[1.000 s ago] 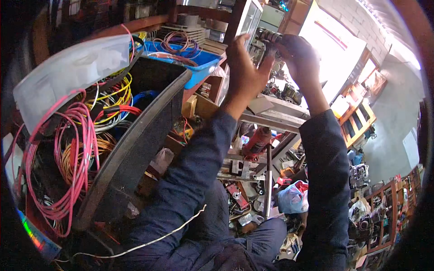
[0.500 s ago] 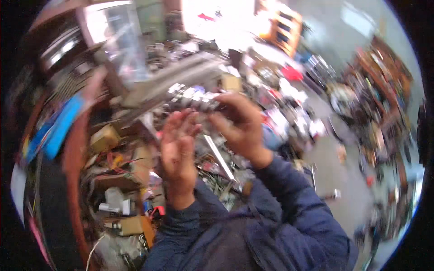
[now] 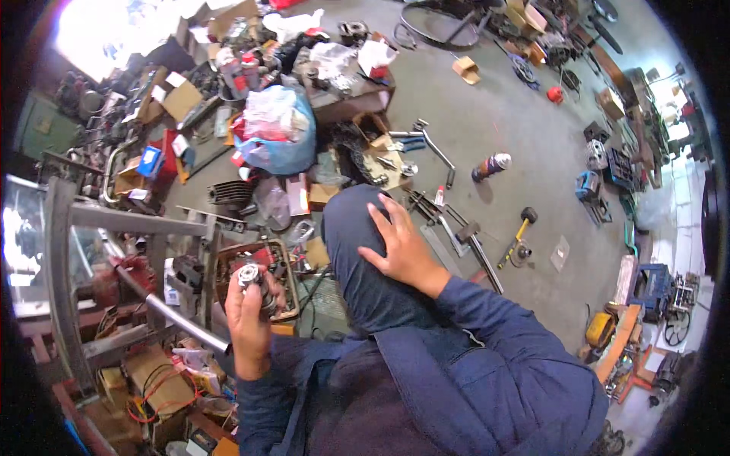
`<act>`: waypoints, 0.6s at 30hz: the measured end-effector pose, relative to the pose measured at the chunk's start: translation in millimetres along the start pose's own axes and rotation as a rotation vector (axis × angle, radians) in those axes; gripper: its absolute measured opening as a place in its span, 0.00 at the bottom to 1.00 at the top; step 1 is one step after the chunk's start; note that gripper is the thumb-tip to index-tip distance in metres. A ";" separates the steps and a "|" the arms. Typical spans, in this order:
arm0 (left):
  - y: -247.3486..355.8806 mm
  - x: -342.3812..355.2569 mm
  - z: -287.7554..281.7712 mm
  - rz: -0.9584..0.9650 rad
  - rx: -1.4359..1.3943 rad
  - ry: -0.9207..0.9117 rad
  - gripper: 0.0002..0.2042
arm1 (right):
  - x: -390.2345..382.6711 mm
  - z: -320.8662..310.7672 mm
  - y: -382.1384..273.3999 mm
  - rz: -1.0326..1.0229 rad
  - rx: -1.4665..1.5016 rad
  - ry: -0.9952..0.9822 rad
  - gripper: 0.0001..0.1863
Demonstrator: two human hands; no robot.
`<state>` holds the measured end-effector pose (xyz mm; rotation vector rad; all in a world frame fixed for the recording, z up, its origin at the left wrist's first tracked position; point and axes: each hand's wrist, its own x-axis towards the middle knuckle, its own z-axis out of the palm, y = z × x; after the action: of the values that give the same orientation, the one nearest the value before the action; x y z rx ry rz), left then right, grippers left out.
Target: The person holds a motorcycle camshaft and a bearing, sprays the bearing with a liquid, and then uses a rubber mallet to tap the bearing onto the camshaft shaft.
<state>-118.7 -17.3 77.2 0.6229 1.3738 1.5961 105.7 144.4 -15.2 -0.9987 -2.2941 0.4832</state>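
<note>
My left hand is closed around a shiny metal shaft with rings along it, a ball bearing showing on its upper end. The rest of the shaft is partly hidden by my fingers and thumb. It is held above a parts tray filled with small dark and red pieces. My right hand lies on my bent knee, empty, with its fingers spread over the dark blue cloth.
A metal frame and a shiny tube stand close on my left. Ahead are a blue bag and heaped parts. To the right, a spray can, a yellow-handled mallet and metal bars are on the floor.
My right hand has left the metal shaft and come down onto my knee. My left hand is lower, now holding the shaft alone. The view has swung to the right.
</note>
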 end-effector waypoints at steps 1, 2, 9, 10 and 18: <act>-10.2 6.3 -4.8 -0.002 0.018 -0.020 0.17 | -8.7 -5.4 17.8 0.018 -0.005 -0.015 0.29; -19.1 12.4 -19.7 -0.112 0.010 -0.074 0.18 | -16.9 -12.1 36.4 0.098 0.168 -0.138 0.29; -89.3 43.4 -65.0 -0.424 0.237 -0.093 0.18 | -63.2 24.5 261.9 0.750 0.031 0.046 0.17; -96.4 46.3 -64.0 -0.433 0.305 -0.100 0.17 | -64.8 35.5 283.3 0.749 0.040 0.032 0.17; -88.6 13.8 -55.3 -0.467 0.411 -0.201 0.25 | -50.3 130.5 322.7 0.194 -0.392 -0.479 0.27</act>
<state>-143.9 -35.5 -23.5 0.6236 1.5657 0.8662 223.9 305.2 -304.8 -1.4310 -2.8041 0.3871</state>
